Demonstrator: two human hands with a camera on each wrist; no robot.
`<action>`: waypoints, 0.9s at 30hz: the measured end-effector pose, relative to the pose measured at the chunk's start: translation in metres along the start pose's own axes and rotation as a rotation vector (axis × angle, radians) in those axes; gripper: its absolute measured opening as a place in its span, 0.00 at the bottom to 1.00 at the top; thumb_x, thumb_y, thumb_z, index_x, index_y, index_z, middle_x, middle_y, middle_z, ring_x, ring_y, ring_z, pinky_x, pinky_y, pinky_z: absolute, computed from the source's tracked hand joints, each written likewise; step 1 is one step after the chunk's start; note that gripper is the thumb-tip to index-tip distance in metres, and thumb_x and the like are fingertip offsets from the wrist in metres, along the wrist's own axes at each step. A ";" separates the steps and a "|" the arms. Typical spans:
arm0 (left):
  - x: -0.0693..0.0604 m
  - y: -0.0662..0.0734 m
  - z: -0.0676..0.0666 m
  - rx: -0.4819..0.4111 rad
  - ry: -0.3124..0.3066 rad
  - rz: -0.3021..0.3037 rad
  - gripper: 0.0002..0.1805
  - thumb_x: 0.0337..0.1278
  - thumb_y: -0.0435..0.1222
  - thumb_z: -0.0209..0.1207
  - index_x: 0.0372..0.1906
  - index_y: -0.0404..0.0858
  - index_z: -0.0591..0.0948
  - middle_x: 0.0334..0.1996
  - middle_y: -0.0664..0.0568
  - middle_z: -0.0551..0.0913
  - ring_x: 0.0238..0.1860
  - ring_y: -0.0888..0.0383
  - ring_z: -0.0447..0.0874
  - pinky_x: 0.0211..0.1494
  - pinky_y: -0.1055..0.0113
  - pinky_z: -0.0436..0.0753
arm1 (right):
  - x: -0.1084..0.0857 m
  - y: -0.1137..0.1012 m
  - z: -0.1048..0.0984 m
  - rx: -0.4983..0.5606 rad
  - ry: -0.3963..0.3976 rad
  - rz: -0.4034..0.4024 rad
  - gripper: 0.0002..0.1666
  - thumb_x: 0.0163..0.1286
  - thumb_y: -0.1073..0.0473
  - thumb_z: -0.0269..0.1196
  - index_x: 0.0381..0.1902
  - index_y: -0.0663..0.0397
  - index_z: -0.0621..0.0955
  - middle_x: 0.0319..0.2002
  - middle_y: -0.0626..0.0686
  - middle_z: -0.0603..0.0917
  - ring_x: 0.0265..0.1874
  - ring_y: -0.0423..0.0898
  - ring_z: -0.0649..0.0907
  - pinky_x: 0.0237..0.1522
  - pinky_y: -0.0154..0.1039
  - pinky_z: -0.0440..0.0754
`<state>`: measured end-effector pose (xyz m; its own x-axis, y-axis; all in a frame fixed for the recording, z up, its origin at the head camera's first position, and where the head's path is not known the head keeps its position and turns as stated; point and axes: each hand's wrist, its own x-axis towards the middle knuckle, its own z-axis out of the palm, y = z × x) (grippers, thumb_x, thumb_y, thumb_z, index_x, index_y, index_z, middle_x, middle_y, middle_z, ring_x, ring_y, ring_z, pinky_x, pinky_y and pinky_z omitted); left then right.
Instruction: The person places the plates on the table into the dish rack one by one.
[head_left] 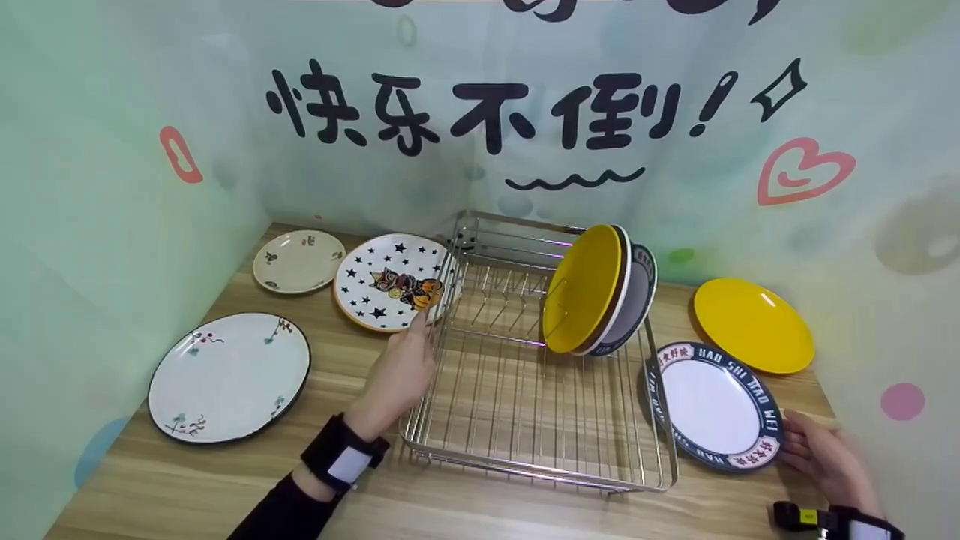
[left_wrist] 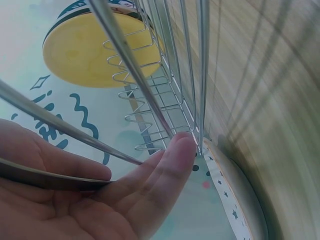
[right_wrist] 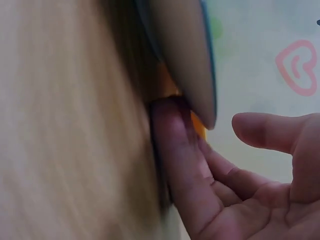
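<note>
A wire dish rack (head_left: 525,405) stands in the middle of the wooden table. My left hand (head_left: 397,375) holds its left side rail; in the left wrist view the flat rim passes between thumb and fingers (left_wrist: 165,185). To the rack's right lies a white plate with a dark lettered rim (head_left: 720,409). At that plate's right edge is my right hand (head_left: 825,454). In the right wrist view its fingertips are tucked under the plate's rim (right_wrist: 192,65), while the thumb stays apart from it. Several plates, a yellow one (head_left: 585,289) foremost, stand on edge in the rack's back right.
Another yellow plate (head_left: 754,326) lies behind the lettered one. Left of the rack are a star-patterned plate (head_left: 375,281), a small cream plate (head_left: 300,262) and a large floral plate (head_left: 229,375). A printed curtain (head_left: 465,172) closes off the back and sides.
</note>
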<state>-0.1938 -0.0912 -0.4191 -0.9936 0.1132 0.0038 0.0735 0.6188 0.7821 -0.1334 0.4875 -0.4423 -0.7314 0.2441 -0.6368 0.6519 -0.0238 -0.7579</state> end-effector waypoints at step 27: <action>0.001 -0.001 0.000 -0.011 -0.012 0.005 0.29 0.70 0.26 0.42 0.74 0.26 0.55 0.58 0.35 0.77 0.17 0.58 0.72 0.18 0.66 0.78 | -0.003 0.007 0.007 -0.003 0.121 0.014 0.14 0.63 0.48 0.71 0.25 0.51 0.86 0.26 0.48 0.86 0.28 0.43 0.85 0.37 0.36 0.85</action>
<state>-0.1951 -0.0921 -0.4197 -0.9921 0.1253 0.0004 0.0773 0.6093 0.7892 -0.1281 0.4802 -0.4466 -0.6928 0.3594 -0.6252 0.6625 -0.0253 -0.7487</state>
